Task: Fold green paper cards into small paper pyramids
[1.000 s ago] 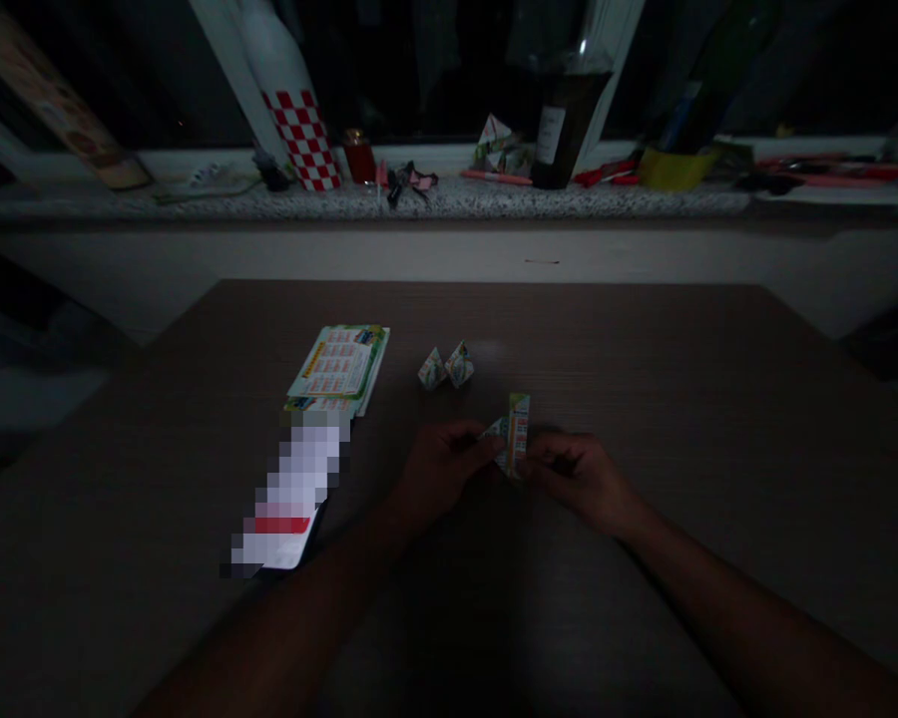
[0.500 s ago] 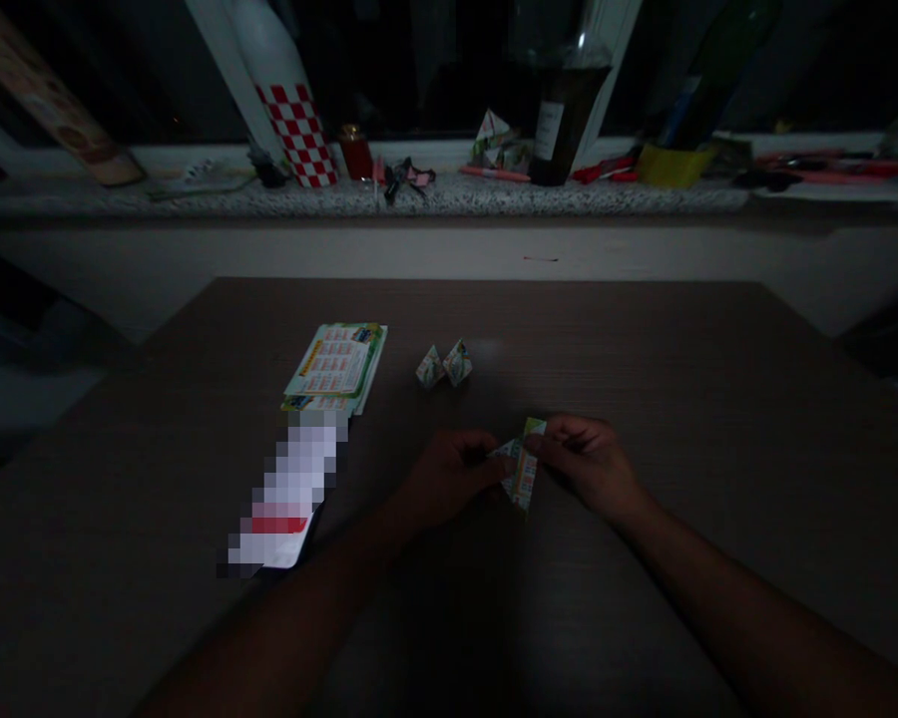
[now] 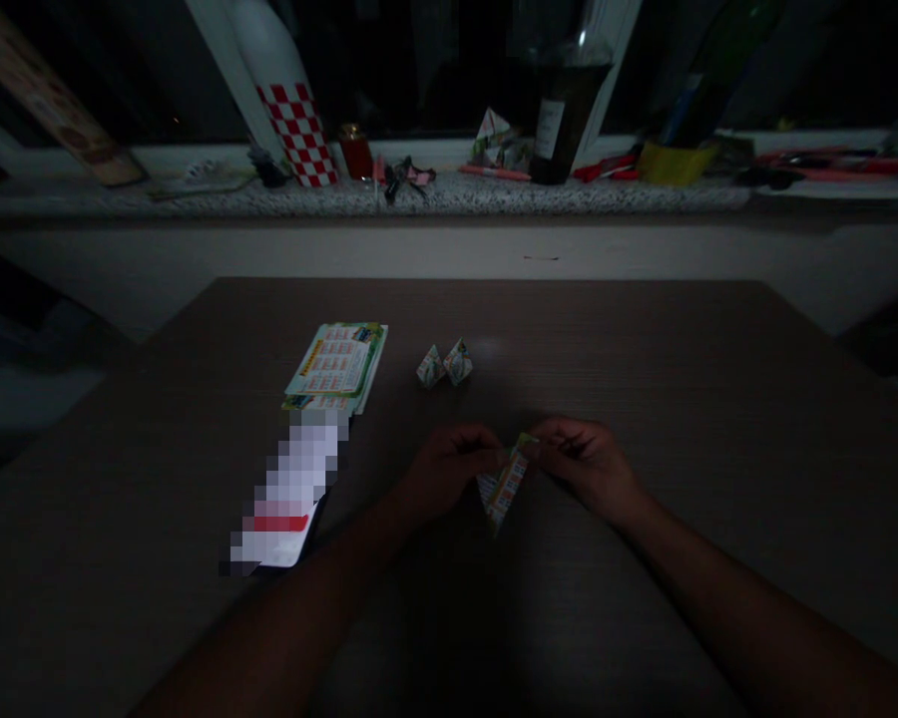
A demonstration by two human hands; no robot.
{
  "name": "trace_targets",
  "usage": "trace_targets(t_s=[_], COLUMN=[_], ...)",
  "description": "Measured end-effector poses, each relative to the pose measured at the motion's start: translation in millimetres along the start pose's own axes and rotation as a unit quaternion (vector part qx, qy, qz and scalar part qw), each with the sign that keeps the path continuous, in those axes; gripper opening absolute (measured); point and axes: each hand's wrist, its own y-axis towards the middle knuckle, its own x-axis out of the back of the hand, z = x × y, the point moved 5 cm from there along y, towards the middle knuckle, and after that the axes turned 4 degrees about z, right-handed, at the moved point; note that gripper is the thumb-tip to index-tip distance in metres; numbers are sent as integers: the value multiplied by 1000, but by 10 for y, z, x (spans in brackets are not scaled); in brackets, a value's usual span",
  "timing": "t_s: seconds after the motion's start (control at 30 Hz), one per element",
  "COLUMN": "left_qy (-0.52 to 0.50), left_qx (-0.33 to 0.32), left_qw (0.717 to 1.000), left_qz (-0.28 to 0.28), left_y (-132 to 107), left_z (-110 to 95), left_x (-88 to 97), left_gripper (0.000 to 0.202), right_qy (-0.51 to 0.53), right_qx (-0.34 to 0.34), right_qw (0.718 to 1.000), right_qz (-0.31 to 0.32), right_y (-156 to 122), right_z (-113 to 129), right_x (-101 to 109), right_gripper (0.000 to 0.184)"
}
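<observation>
One folded paper strip, printed in green, orange and white, hangs point-down just above the near middle of the table. Its upper end is pinched from both sides: the left hand nips it between thumb and fingertips on the left, and the right hand does the same on the right, so the fingertips of the two hands nearly meet over the paper.

Farther off, a little to the left, two small folded paper shapes sit side by side and touching, each a stubby triangular packet of the same printed stock. Left of them lies one fanned stack of calendar cards, flat and glossy.

The table is dark brown with a fine, straight wood grain. Behind it a pale wall rises to a speckled stone windowsill, which carries one tall container with a red-and-white checked band, one small red jar and one dark wine bottle with a pale label. The room is very dim.
</observation>
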Motion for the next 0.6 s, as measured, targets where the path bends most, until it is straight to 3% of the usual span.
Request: trace_targets(t_s=[0.17,0.27,0.43,0.6], left_qy=[-75,-102,-164,-195], left_qx=[20,31,62,96], left_qw=[997,994,984,972], left_qz=[-6,-15,33,86], left_y=[17,17,-3,-40], left_z=[41,66,79,89], left_x=[-8,-6,-51,-86], left_gripper=[12,12,14,16], right_qy=[-41,-138,-323,-378], right_qx=[45,100,251,329], right_qw=[998,985,912,863], right_qz=[16,10,25,60], right_y=[-30,-60,-138,-196], right_z=[60,135,327,350], right_x=[-42,-48,-94,-115], right_gripper=[15,14,18,23])
